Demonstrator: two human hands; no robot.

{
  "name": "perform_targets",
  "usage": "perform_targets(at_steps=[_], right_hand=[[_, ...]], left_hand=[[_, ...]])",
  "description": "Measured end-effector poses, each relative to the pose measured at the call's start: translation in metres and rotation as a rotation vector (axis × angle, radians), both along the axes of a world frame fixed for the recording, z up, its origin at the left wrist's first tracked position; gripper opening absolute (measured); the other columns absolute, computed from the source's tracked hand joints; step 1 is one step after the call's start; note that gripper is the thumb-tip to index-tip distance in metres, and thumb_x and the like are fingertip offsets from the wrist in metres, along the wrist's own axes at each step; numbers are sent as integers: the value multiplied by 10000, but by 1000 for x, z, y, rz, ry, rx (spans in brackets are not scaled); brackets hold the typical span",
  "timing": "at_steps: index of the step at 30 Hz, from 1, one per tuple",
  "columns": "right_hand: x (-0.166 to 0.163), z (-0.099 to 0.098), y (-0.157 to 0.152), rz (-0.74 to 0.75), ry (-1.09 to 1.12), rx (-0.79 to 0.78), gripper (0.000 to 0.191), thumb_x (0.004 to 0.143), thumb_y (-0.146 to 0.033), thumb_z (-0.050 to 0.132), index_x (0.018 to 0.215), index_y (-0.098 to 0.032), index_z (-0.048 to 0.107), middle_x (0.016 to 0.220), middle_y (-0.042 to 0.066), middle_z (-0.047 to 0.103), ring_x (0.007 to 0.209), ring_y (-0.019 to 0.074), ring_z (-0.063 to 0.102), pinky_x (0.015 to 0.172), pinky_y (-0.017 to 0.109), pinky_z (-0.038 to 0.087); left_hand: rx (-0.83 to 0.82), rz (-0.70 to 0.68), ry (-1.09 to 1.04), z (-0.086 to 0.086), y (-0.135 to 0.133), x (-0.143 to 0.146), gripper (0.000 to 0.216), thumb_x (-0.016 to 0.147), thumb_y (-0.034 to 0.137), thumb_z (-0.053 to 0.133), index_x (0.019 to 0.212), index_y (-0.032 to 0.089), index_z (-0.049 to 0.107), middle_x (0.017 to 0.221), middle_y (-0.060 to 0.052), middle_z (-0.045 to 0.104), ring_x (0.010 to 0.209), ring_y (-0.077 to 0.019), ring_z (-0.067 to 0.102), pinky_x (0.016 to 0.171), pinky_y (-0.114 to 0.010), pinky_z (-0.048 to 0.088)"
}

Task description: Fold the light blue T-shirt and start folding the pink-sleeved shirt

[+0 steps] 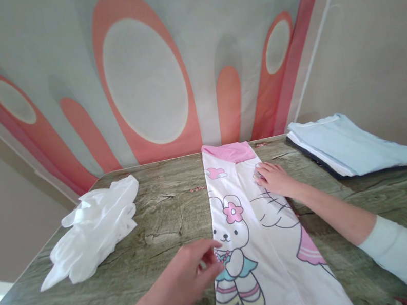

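A white cartoon-print shirt (pixel 258 247) lies lengthwise on the table in front of me, its sides folded over into a long strip. It has a pink top end (pixel 230 152), and a bunny with a pink flower shows on its left half. My right hand (pixel 273 178) rests on the shirt's upper right side, fingers stretched out and holding nothing. Over the lower left edge, beside the bunny print, is my left hand (pixel 192 274). Its thumb and forefinger are apart with no cloth visible between them; whether it touches the shirt I cannot tell.
A crumpled white cloth (pixel 94 230) lies on the left of the wood-patterned table (pixel 168 200). On the right sits a stack of folded clothes (pixel 354 145), light blue on top, with white and black below. Behind the table's far edge hangs a grey and pink printed sheet (pixel 194 29).
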State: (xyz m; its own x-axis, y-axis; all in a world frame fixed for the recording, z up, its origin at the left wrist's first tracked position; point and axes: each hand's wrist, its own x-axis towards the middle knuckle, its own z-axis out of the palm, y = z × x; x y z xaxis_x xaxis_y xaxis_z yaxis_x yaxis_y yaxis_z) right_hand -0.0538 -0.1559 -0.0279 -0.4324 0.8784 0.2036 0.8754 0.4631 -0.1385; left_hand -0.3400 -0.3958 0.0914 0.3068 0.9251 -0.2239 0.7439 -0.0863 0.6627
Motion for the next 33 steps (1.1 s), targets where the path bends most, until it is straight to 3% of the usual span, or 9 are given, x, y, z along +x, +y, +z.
perform_targets(at_steps=[2, 5, 10, 16, 22, 25, 27, 30, 33], right_hand=[[-8, -2, -5, 81, 52, 2, 492, 900, -435, 336, 1297, -169, 457, 1422, 127, 359, 1304, 299, 303, 1045, 501, 259], [-18, -5, -12, 167, 80, -15, 573, 910, -504, 280, 1338, -146, 412, 1438, 132, 331, 1325, 270, 276, 1071, 448, 252], [-13, -10, -5, 176, 37, -35, 657, 889, -597, 237, 1393, -190, 342, 1471, 88, 272, 1351, 257, 219, 1095, 446, 203], [-1, -8, 39, 186, 4, -79, 688, 867, -633, 247, 1417, -223, 295, 1489, 50, 227, 1359, 244, 193, 1112, 413, 169], [-5, -1, 78, 208, -8, -69, 615, 885, -585, 273, 1378, -230, 367, 1461, 42, 306, 1354, 226, 215, 1114, 411, 165], [-8, 2, 80, 190, 3, -20, 538, 905, -513, 304, 1333, -212, 431, 1426, 62, 371, 1339, 223, 258, 1108, 426, 185], [-9, 2, 71, 194, 26, 18, 498, 912, -461, 327, 1298, -181, 471, 1399, 90, 408, 1323, 233, 295, 1097, 440, 214], [-3, 2, 38, 278, 79, 1, 473, 907, -423, 365, 1289, -168, 480, 1394, 102, 411, 1302, 237, 334, 1080, 436, 269], [12, 5, -13, 358, 131, -70, 501, 901, -436, 383, 1331, -184, 439, 1417, 82, 381, 1308, 230, 324, 1084, 418, 284]], left_hand=[[180, -71, 22, -11, 28, 14, 328, 884, 336, 452, 1177, 223, 544, 1141, -57, 593, 1035, -204, 546, 897, -319, 410], [360, -191, 161, -38, 72, 36, 437, 934, 366, 340, 1322, 176, 409, 1401, -115, 378, 1296, -248, 316, 1053, -418, 244], [433, -160, 413, -77, 126, 48, 597, 922, 531, 273, 1401, 174, 279, 1491, -129, 180, 1364, -299, 131, 1077, -508, 102], [476, -173, 465, -89, 166, 40, 640, 904, 601, 216, 1416, 219, 250, 1497, -109, 172, 1363, -295, 131, 1077, -498, 79], [474, -151, 488, -89, 207, 47, 638, 906, 595, 226, 1412, 208, 258, 1497, -113, 170, 1360, -303, 135, 1074, -502, 78], [448, -161, 492, -84, 209, 48, 626, 916, 566, 238, 1412, 185, 254, 1493, -131, 173, 1360, -308, 134, 1071, -503, 88], [443, -176, 471, -80, 196, 47, 642, 919, 545, 262, 1427, 158, 197, 1496, -151, 144, 1363, -303, 128, 1073, -485, 106], [449, -234, 390, -74, 159, 41, 692, 903, 523, 349, 1439, 139, 136, 1504, -155, 89, 1368, -287, 116, 1083, -439, 142], [426, -315, 288, -65, 109, 31, 577, 909, 460, 391, 1405, 190, 274, 1502, -101, 155, 1372, -271, 117, 1097, -433, 139]])
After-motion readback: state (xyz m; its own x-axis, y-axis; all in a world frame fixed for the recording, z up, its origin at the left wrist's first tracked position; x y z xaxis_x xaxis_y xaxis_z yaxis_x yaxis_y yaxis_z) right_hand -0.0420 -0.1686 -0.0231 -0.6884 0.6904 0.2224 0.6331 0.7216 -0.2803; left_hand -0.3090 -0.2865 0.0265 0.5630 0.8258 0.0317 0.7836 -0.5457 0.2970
